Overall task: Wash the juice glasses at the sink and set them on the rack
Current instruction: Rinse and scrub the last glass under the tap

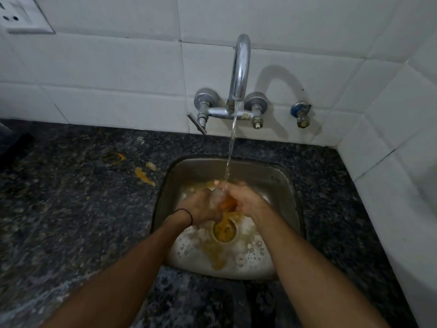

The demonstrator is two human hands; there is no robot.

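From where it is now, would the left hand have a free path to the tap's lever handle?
Probably yes: nothing stands between the left hand and the lever handle, though it grips the glass.

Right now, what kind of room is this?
Probably a kitchen: a small metal sink set in a dark stone counter, a wall tap running water, and white tiles behind.

- The sink (287, 185) is set into the counter (71, 209), toward its right end.
- The tap (240, 74) is fixed to the tiled wall (118, 67) behind the sink.
- Both hands (left hand (201, 207), right hand (246, 200)) meet over the sink, a glass (216, 197) between them.
- A socket (21, 14) sits far left on the wall.
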